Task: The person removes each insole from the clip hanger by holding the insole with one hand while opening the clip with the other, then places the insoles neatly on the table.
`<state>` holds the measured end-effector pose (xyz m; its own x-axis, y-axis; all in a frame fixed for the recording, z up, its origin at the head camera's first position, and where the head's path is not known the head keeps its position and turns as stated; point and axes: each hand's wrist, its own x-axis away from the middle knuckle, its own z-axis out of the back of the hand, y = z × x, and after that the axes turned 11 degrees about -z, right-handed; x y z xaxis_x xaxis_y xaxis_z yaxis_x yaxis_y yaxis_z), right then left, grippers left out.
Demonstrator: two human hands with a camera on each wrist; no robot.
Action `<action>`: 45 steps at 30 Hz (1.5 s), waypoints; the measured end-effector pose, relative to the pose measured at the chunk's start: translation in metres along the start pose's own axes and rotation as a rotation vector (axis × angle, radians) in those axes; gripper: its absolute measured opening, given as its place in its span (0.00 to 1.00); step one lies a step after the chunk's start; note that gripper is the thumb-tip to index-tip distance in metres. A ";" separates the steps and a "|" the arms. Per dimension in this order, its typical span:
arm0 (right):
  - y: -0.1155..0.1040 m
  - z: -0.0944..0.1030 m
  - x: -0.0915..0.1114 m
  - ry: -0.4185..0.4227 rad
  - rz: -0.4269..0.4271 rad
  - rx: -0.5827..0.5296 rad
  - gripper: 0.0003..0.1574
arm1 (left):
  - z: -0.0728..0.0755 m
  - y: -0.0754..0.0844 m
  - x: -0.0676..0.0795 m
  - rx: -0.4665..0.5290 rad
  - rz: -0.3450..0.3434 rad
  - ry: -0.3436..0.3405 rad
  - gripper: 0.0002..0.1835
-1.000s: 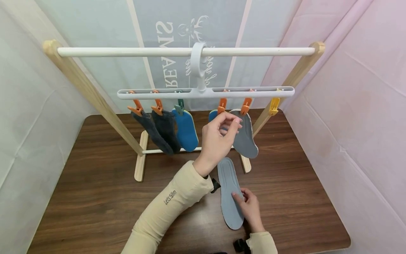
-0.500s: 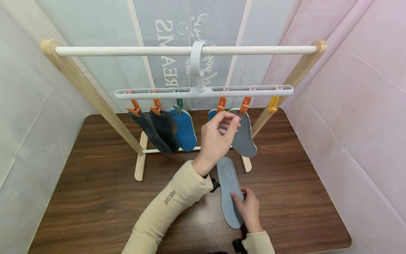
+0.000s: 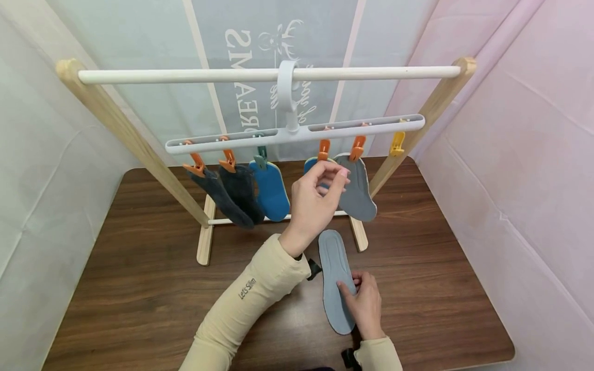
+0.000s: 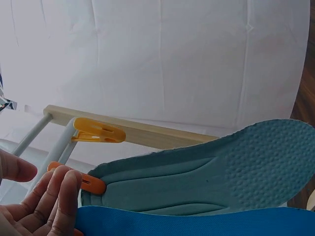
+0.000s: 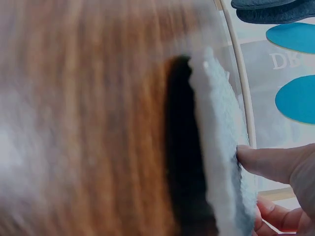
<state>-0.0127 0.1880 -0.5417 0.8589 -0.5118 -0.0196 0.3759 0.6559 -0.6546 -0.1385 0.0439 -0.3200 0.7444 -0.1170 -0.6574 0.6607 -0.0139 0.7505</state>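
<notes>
Head view: right hand [image 3: 366, 304], is pinching the loose grey insole [image 3: 337, 288] by its right edge, over the desk [image 3: 139, 299]; left hand [image 3: 315, 201], is hovering before the white hanger [image 3: 292, 135], which is hanging from the rod [image 3: 185, 76], right end higher; orange clip [image 3: 357, 148], is holding the clipped grey insole [image 3: 361, 198]; yellow clip [image 3: 397, 144], is hanging farther right. Left wrist view: left thumb and fingers are standing apart, near the orange clip; contact is not showing clearly; blue insole [image 4: 197, 222], is running along the bottom. Right wrist view: right thumb and fingers are clamping the loose grey insole, seen nearly edge-on.
</notes>
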 end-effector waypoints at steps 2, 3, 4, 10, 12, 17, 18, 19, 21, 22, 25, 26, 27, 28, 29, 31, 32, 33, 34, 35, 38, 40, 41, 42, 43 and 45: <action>0.000 0.001 0.000 0.001 0.018 0.028 0.22 | 0.000 0.000 0.000 0.003 0.004 0.000 0.09; -0.001 0.001 0.000 0.000 0.027 0.044 0.22 | 0.000 0.001 0.000 0.005 0.006 0.000 0.09; -0.001 0.001 0.000 0.000 0.037 0.060 0.22 | 0.000 0.001 0.000 0.005 0.006 -0.001 0.09; -0.003 0.007 -0.004 -0.011 0.059 0.093 0.22 | 0.001 0.002 0.001 -0.008 0.005 -0.006 0.09; -0.004 0.010 -0.008 -0.016 0.052 0.070 0.22 | 0.002 0.002 0.001 -0.010 0.005 -0.002 0.08; -0.008 0.017 -0.027 0.020 0.089 -0.067 0.24 | 0.003 0.002 0.000 -0.012 0.001 0.008 0.08; -0.009 0.018 -0.032 0.035 0.108 -0.105 0.25 | 0.003 0.002 -0.001 -0.014 0.001 0.008 0.08; -0.012 0.019 -0.038 0.049 0.127 -0.144 0.26 | 0.004 0.002 -0.001 -0.015 0.002 0.009 0.08; -0.016 0.021 -0.049 0.082 0.167 -0.208 0.28 | 0.004 0.002 0.000 -0.018 0.004 0.008 0.08; -0.019 0.023 -0.054 0.098 0.187 -0.235 0.29 | 0.004 0.002 0.000 -0.017 0.006 0.005 0.08; -0.027 0.028 -0.069 0.144 0.230 -0.291 0.31 | 0.005 0.001 0.001 -0.009 0.007 -0.004 0.08; -0.029 0.030 -0.073 0.158 0.241 -0.302 0.31 | 0.005 0.001 0.001 -0.007 0.007 -0.007 0.08; -0.032 0.032 -0.077 0.170 0.253 -0.314 0.32 | 0.005 0.001 0.001 -0.004 0.006 -0.010 0.08; -0.035 0.033 -0.081 0.182 0.265 -0.321 0.32 | 0.005 0.001 0.001 -0.002 0.006 -0.012 0.08; -0.039 0.035 -0.085 0.189 0.278 -0.329 0.32 | 0.006 0.001 0.000 -0.001 0.005 -0.011 0.08; -0.046 0.038 -0.091 0.202 0.314 -0.343 0.33 | 0.006 0.000 0.000 -0.003 0.003 -0.007 0.08; -0.050 0.039 -0.094 0.210 0.334 -0.351 0.33 | 0.007 0.000 0.000 -0.005 0.002 -0.003 0.08; -0.054 0.041 -0.097 0.216 0.354 -0.359 0.34 | 0.007 0.000 0.000 -0.006 0.001 -0.001 0.08; -0.059 0.043 -0.100 0.223 0.376 -0.367 0.34 | 0.007 0.000 0.000 -0.009 0.000 0.002 0.08; -0.063 0.044 -0.102 0.231 0.397 -0.378 0.35 | 0.008 0.000 0.000 -0.010 0.000 0.002 0.08; -0.078 0.049 -0.109 0.263 0.447 -0.405 0.35 | 0.008 0.000 0.001 -0.016 -0.002 -0.001 0.08; -0.087 0.050 -0.114 0.275 0.467 -0.424 0.36 | 0.008 0.001 0.001 -0.019 -0.001 -0.003 0.08; -0.091 0.051 -0.116 0.278 0.473 -0.430 0.36 | 0.008 0.001 0.001 -0.020 0.000 -0.005 0.08; -0.094 0.051 -0.118 0.280 0.478 -0.433 0.36 | 0.008 0.001 0.001 -0.021 0.002 -0.005 0.08; -0.097 0.052 -0.120 0.283 0.482 -0.432 0.36 | 0.008 0.002 0.002 -0.021 0.004 -0.006 0.08; -0.101 0.052 -0.122 0.295 0.484 -0.425 0.35 | 0.008 0.002 0.002 -0.022 0.008 -0.008 0.08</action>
<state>-0.1379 0.2130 -0.4342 0.7426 -0.3856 -0.5477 -0.2445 0.6052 -0.7576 -0.1361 0.0362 -0.3194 0.7491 -0.1246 -0.6507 0.6566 0.0091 0.7542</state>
